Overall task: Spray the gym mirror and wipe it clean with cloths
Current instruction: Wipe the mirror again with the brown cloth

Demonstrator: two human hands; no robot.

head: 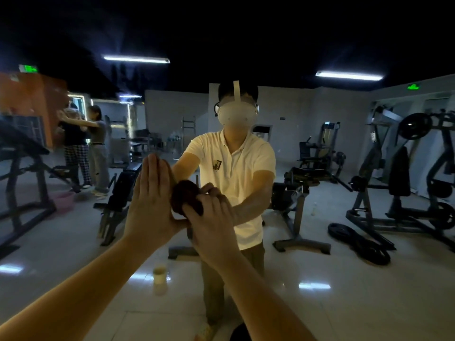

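Wiping the gym mirror (344, 279) with a dark red cloth (184, 198) bunched under the right hand (213, 217).
That hand's fingers curl around the cloth and press it against the glass, likely to scrub one patch. The left hand (150, 200) lies flat on the mirror just beside it, fingers straight and together, grasping nothing, probably as a brace. A pale bottle (160, 279) stands on the floor below, too blurred to tell what it holds; the pink basin (64, 200) reflected at far left hides its contents too.
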